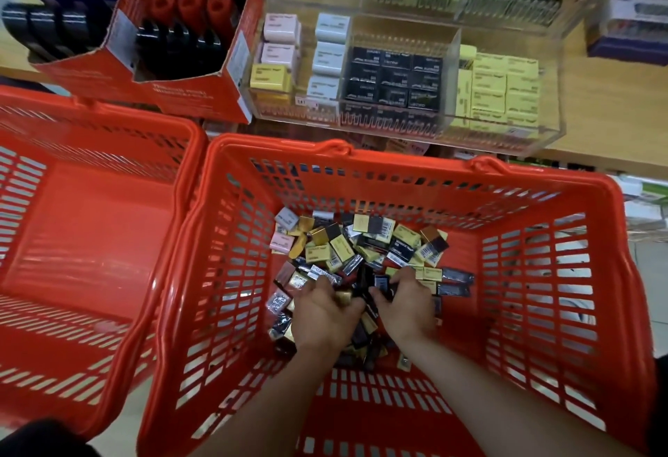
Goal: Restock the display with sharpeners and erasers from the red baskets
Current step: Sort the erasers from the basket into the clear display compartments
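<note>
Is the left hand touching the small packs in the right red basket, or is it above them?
Touching. The head view shows the left hand down in the pile of small packs, fingers curled around some of them, with no gap.

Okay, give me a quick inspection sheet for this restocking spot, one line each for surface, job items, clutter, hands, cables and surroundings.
Surface: wooden shelf carrying a clear display case and a red carton.
Job's things: right basket holds a loose pile of erasers; the display case has pink, grey, black and yellow erasers in rows; sharpeners stand in the red carton.
Clutter: left basket shows nothing inside.
Grippers: left hand and right hand both dig into the pile, fingers curled around erasers.
Cables: nothing seen.
Surroundings: more stock on a lower shelf behind the baskets.
</note>
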{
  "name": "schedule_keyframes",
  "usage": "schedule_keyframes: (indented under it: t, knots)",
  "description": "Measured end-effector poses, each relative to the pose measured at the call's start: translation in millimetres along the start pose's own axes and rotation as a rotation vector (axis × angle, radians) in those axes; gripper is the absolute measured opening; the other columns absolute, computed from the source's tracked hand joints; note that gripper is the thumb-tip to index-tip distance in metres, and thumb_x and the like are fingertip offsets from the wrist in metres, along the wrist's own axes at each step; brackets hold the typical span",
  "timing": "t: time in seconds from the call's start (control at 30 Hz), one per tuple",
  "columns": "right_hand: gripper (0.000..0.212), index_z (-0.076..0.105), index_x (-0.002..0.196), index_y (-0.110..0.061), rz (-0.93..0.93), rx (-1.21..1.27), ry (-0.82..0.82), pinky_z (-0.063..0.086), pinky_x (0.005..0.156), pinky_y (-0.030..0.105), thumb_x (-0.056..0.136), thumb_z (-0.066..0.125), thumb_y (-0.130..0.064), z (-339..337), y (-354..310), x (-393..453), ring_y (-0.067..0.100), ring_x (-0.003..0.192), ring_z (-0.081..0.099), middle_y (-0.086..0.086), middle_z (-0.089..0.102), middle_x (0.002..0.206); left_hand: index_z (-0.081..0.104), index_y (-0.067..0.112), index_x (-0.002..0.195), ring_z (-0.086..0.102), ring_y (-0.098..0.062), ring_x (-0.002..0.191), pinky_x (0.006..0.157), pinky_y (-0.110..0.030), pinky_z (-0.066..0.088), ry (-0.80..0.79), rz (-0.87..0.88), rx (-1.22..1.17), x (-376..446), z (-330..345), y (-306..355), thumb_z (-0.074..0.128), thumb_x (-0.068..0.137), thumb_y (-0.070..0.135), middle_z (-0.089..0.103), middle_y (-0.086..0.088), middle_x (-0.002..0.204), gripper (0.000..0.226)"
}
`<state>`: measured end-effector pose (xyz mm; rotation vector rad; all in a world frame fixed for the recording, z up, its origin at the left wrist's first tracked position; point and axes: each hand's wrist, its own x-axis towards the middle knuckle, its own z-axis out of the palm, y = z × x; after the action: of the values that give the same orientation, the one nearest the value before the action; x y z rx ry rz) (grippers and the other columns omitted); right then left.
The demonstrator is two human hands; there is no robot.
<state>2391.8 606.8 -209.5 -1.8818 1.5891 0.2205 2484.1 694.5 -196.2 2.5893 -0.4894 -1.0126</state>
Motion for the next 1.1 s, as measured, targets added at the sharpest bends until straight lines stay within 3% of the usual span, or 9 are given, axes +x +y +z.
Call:
schedule_keyframes:
  t: [0.07,0.13,0.3,0.47,0.53,0.63,0.77,0.93,1.1]
  knots:
    - [0.035,0.05,0.103,-0.015,0.0,-0.012,0.013,0.036,0.052,0.025,0.088,0.07,-0.038,1.9,0.4,1.5,0.019,0.069,0.056,0.002,0.059,0.08,0.049,0.019,0.073,0.063,-0.019,0.067,0.058,-0.032,0.052,-0.022,-0.137,-0.332,3.5,-12.6,2.8,0.077,0.075,0.033,0.065,-0.002,0.074,0.031]
    - [0.036,0.051,0.104,-0.017,-0.005,-0.027,0.008,0.033,0.047,0.023,0.085,0.072,-0.039,1.1,2.5,0.4,0.019,0.066,0.058,-0.001,0.058,0.076,0.045,0.016,0.069,0.063,-0.024,0.065,0.063,-0.035,0.055,-0.043,-0.22,-0.573,9.7,-23.9,7.1,0.079,0.075,0.017,0.064,-0.007,0.069,0.034]
    - [0.036,0.059,0.105,-0.02,0.103,0.061,-0.049,0.044,0.057,0.022,0.079,0.074,-0.041,-7.9,8.2,-9.2,0.017,0.073,0.064,-0.004,0.065,0.081,0.044,0.015,0.085,0.065,-0.019,0.071,0.069,-0.032,0.061,-0.338,-0.322,-0.93,7.8,-45.3,18.4,0.07,0.082,-0.003,0.061,-0.009,0.088,0.031]
    - [0.013,0.069,0.099,-0.005,0.456,1.055,-0.341,0.061,0.068,0.033,0.091,0.065,-0.015,-33.8,5.6,-22.1,0.024,0.077,0.073,0.018,0.073,0.093,0.06,0.017,0.108,0.064,-0.021,0.089,0.076,-0.033,0.06,-0.4,-0.239,-0.978,-0.1,-53.3,24.2,0.064,0.088,-0.002,0.057,-0.009,0.114,0.028]
    - [0.014,0.068,0.103,-0.004,0.419,1.18,-0.412,0.06,0.066,0.031,0.091,0.066,-0.01,-44.9,2.9,-27.7,0.025,0.079,0.073,0.02,0.073,0.095,0.066,0.013,0.102,0.065,-0.02,0.085,0.072,-0.029,0.059,-0.437,-0.23,-0.931,-2.8,-55.8,26.8,0.068,0.088,0.002,0.063,-0.012,0.113,0.018]
    - [0.023,0.067,0.105,-0.023,0.144,0.913,-0.342,0.059,0.072,0.029,0.086,0.073,-0.011,-49.4,-0.7,-30.7,0.018,0.08,0.074,0.005,0.074,0.094,0.068,0.011,0.096,0.066,-0.019,0.077,0.068,-0.026,0.058,-0.516,-0.229,-0.838,-5.8,-53.3,30.5,0.081,0.08,0.028,0.071,-0.008,0.103,0.027]
    - [0.033,0.067,0.105,-0.035,-0.246,0.658,-0.263,0.045,0.074,0.003,0.079,0.081,-0.021,-51.3,-4.3,-31.0,-0.012,0.092,0.063,-0.026,0.07,0.095,0.065,0.015,0.087,0.065,-0.019,0.074,0.072,-0.03,0.059,-0.492,-0.188,-0.819,-6.1,-47.2,27.7,0.085,0.07,0.04,0.07,-0.007,0.092,0.036]
    - [0.018,0.069,0.102,-0.025,0.058,0.68,-0.219,0.058,0.083,0.036,0.086,0.074,-0.03,-31.4,3.5,-14.0,0.016,0.082,0.072,0.001,0.074,0.093,0.064,0.011,0.104,0.068,-0.024,0.093,0.072,-0.029,0.058,-0.375,-0.284,-1.064,2.7,-52.4,13.8,0.082,0.075,0.03,0.065,-0.005,0.116,0.04]
    - [0.034,0.07,0.096,-0.017,0.006,0.161,0.019,0.038,0.052,0.018,0.079,0.078,-0.046,-1.9,-6.5,-2.2,0.011,0.068,0.057,-0.001,0.07,0.088,0.067,0.017,0.102,0.068,-0.026,0.098,0.072,-0.03,0.059,-0.376,-0.324,-1.129,14.0,-57.9,6.4,0.082,0.071,0.03,0.064,-0.006,0.119,0.037]
